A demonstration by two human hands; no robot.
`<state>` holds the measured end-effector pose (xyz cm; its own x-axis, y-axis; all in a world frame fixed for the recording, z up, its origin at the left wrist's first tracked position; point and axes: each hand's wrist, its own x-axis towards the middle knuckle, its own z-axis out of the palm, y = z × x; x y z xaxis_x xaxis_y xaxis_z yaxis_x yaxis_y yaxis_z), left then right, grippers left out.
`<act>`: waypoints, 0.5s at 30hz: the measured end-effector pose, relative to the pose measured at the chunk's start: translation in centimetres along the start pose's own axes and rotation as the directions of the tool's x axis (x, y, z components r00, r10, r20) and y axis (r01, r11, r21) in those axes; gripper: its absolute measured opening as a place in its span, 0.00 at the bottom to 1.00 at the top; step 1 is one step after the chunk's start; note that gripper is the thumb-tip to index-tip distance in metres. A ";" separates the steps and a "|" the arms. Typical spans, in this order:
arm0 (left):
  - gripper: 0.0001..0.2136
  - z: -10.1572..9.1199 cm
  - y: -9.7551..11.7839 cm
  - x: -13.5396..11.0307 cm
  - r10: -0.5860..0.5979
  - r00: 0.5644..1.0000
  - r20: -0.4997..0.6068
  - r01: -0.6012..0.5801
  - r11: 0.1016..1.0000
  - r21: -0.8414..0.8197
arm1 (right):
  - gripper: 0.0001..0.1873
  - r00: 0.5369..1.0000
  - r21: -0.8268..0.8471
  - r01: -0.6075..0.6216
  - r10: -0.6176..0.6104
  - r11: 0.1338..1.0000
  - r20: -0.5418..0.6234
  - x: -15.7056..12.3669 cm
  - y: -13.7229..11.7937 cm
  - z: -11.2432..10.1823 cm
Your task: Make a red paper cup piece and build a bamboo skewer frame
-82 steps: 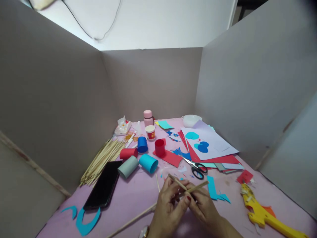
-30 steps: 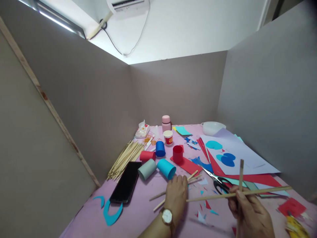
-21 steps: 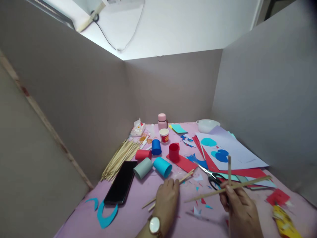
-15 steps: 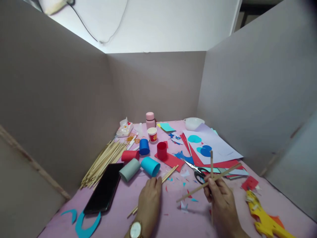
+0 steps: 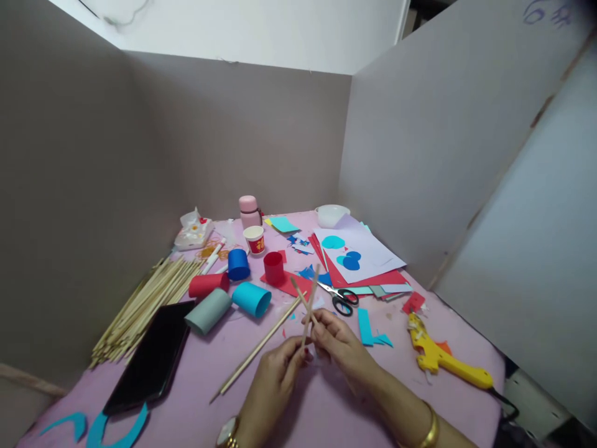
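Two thin wooden sticks (image 5: 310,305) form a narrow X in front of me, tips pointing up and away. My right hand (image 5: 338,342) pinches them close to where they cross. The lower end of one stick is between the thumb and fingers of my left hand (image 5: 282,367), which almost touches my right. Left of my hands, a pair of similar wooden sticks (image 5: 256,353) lies slanting on the table. Black-handled scissors (image 5: 344,298) rest with blades parted just beyond my right hand. Paper scraps are partly hidden behind my fingers.
A stick bundle (image 5: 149,298) and black phone (image 5: 152,358) lie left. Coloured tubes, a grey one (image 5: 208,311), blue one (image 5: 238,265) and red one (image 5: 273,269), sit mid-table near a paper cup (image 5: 254,240). Right, a yellow glue gun (image 5: 443,359) trails a cord. Grey panels surround the table.
My left hand has left the sticks on the table and joined my right hand at the crossed sticks. Those have moved left and stand at a narrower angle. The view has turned right.
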<state>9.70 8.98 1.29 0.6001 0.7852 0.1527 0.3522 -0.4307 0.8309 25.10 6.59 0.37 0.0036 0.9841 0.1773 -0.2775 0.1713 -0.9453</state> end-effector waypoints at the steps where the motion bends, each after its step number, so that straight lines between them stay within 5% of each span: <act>1: 0.14 -0.2 -0.2 0.0 -0.021 0.999 -0.025 0.020 1.000 -0.014 | 0.17 1.000 0.006 -0.005 0.005 1.000 0.012 0.0 0.1 0.1; 9: 0.16 -0.8 -1.6 0.0 -0.069 0.992 -0.108 0.060 0.995 -0.083 | 0.23 0.999 0.055 0.038 -0.036 0.998 -0.031 0.4 1.0 -0.2; 15: 0.16 -0.7 -1.8 0.0 -0.063 0.992 -0.110 0.053 0.994 -0.096 | 0.14 0.988 0.138 0.069 -0.048 0.988 -0.146 0.4 0.0 -0.8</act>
<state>8.58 10.01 0.15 0.4943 0.8549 0.1576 0.3130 -0.3442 0.8852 25.85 7.00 0.20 0.1572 0.9708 0.1810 -0.4069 0.2306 -0.8839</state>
